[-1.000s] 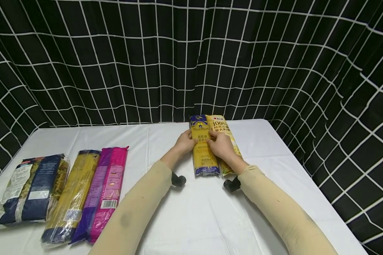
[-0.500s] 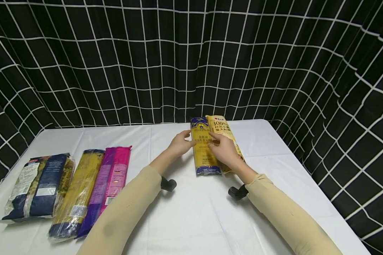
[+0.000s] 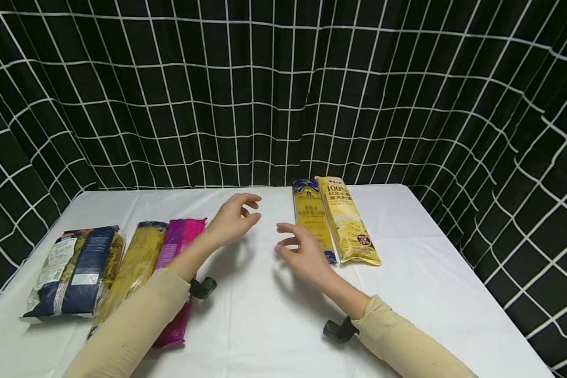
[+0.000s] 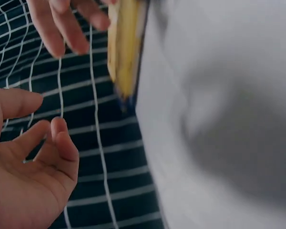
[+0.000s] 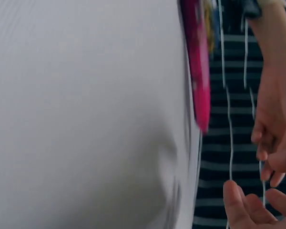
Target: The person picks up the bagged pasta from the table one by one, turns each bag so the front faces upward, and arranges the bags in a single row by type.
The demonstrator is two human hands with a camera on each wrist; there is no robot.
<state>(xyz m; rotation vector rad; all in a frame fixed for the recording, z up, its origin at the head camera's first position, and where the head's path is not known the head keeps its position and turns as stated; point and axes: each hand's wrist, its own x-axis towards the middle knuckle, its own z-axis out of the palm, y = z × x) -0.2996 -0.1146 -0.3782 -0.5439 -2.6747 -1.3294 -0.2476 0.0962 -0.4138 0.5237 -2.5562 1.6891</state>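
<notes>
Two packs lie side by side at the back of the table: a yellow spaghetti pack with blue ends [image 3: 309, 210] and a pale yellow pasta pack [image 3: 345, 220]. My right hand [image 3: 304, 254] hovers in front of the spaghetti pack, fingers loosely bent and holding nothing; it hides part of that pack. Above the cloth near the pink and purple pack [image 3: 175, 323], my left hand [image 3: 229, 220] hangs in the air with relaxed fingers and nothing in them. In the left wrist view its palm [image 4: 33, 176] shows bare.
At the left lie a navy pasta bag [image 3: 75, 268] and a clear pack of long yellow pasta [image 3: 144, 252], partly behind my left sleeve. A white cloth [image 3: 260, 325] covers the table. A black gridded curtain [image 3: 264, 94] stands behind it and along the sides.
Both hands have let go of the two yellow packs and drawn back toward me. The left hand has moved left, toward the pink pack. The yellow packs remain at the back.
</notes>
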